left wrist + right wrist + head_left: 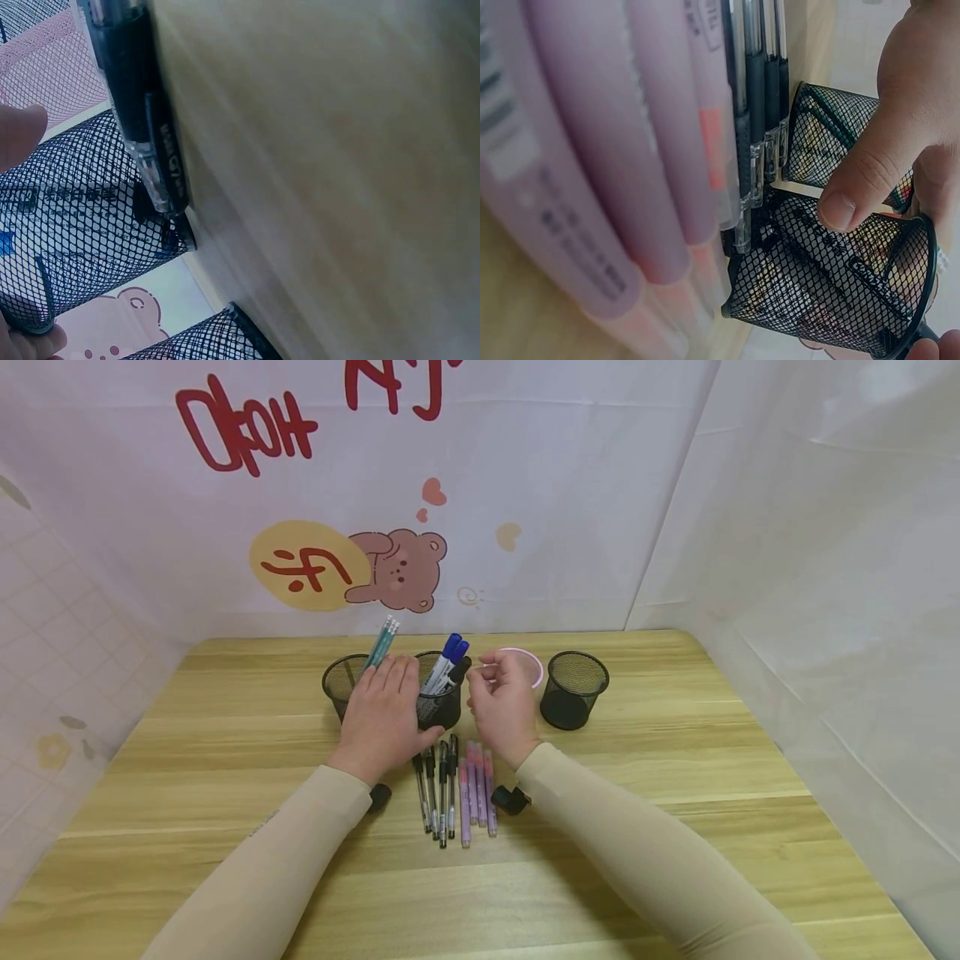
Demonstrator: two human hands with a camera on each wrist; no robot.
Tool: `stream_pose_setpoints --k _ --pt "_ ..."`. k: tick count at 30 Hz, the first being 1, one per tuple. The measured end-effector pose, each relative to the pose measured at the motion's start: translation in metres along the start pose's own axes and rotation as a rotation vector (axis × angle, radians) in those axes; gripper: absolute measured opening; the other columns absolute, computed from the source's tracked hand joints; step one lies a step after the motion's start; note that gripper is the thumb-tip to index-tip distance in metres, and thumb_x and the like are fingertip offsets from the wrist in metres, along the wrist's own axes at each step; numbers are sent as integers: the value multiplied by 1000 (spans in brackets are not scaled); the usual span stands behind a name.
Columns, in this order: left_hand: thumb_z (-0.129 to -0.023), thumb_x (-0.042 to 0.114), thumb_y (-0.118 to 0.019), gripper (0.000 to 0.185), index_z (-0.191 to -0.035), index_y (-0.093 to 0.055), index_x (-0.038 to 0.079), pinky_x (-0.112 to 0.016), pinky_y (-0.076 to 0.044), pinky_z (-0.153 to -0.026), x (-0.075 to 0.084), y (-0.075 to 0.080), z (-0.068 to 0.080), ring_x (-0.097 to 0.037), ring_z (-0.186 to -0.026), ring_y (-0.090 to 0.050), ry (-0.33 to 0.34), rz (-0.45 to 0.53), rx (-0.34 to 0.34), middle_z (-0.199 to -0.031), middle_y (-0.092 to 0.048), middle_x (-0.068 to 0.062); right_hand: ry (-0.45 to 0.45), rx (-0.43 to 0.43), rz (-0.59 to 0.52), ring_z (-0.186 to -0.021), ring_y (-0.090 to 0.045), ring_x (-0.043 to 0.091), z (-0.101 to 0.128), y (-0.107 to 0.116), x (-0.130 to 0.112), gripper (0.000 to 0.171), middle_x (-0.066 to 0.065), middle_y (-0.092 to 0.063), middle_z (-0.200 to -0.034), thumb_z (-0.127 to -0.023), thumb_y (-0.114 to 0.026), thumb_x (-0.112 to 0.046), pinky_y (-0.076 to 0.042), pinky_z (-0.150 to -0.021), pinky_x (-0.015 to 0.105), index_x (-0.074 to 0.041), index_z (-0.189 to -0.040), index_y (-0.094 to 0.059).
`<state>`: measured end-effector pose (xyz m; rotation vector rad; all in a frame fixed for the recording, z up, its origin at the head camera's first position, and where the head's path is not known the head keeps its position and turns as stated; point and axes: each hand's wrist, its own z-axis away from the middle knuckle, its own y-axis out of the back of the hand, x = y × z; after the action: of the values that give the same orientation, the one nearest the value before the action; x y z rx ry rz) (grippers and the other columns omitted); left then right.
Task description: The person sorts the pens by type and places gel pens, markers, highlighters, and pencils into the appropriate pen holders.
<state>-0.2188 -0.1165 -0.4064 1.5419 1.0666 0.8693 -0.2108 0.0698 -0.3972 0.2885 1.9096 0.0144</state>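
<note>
In the head view, my left hand [382, 718] lies against the left side of a black mesh pen cup [438, 714]. Its thumb [844, 206] crosses the front of the cup in the right wrist view, while its fingers reach round the other side by the rim. Two blue-capped markers [450, 652] and a black-capped marker [460, 670] stand in that cup, leaning right. My right hand [504, 706] hovers at the right of the rim, fingers loosely bent, fingertips close beside the black cap. Pencils [382, 642] stand in another mesh cup [335, 687], partly behind my left hand.
Several black gel pens [442, 793] and purple highlighters [477, 789] lie on the wooden table [480, 902] in front of the cups. A pink-rimmed mesh cup [532, 664] is partly behind my right hand. Another black mesh cup [572, 693] stands to the right, before the white curtain [570, 460].
</note>
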Motion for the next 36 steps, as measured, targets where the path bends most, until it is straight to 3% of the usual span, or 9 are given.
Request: stream_pose_setpoints --k 4,8,11,14,23,30,36 --pt "-83 71 -75 117 -162 -30 -3 -57 -23 -131 0 0 0 -40 -158 -31 -3 1 5 -167 -37 -22 -2 -10 16 -60 -60 10 1 1 0 22 21 -73 -97 -101 -63 -1 -53 -53 20 1 -123 -59" --pt "-83 71 -75 117 -162 -30 -3 -57 -23 -131 1 0 0 -40 -158 -32 -4 -1 6 -167 -38 -22 -7 -18 20 -62 -64 21 1 1 1 22 22 -74 -100 -101 -64 -3 -52 -54 19 0 -123 -60" --pt "-83 72 -75 118 -162 -30 -2 -57 -23 -131 1 0 0 -39 -158 -31 -3 -4 3 -167 -37 -21 -20 -25 16 -63 -64 20 1 2 2 23 23 -73 -102 -102 -64 -3 -53 -54 19 0 -124 -60" --pt "-83 72 -75 117 -162 -30 -2 -57 -23 -131 1 0 -1 -39 -158 -31 0 -5 2 -167 -37 -21 -29 -35 16 -63 -61 10 1 3 3 23 25 -73 -104 -102 -64 -4 -54 -56 20 0 -124 -60" --pt "-84 71 -75 117 -162 -29 -2 -57 -22 -132 2 1 0 -40 -158 -31 5 -8 -4 -167 -37 -22 -19 -58 15 -66 -61 11 1 8 4 21 20 -71 -104 -102 -63 -3 -53 -58 20 0 -122 -59" --pt "-84 73 -73 118 -163 -27 -1 -56 -21 -132 1 1 0 -39 -159 -29 7 -10 -9 -169 -35 -21 47 -50 145 -82 -68 22 1 18 -3 17 17 -73 -105 -100 -65 -6 -56 -75 24 2 -115 -65" --pt "-83 73 -73 118 -163 -28 -2 -56 -21 -132 1 0 0 -39 -159 -30 -1 -6 -5 -168 -35 -21 54 -79 261 -79 -70 22 -5 35 -9 17 10 -74 -104 -102 -64 -17 -57 -72 31 -6 -111 -71"
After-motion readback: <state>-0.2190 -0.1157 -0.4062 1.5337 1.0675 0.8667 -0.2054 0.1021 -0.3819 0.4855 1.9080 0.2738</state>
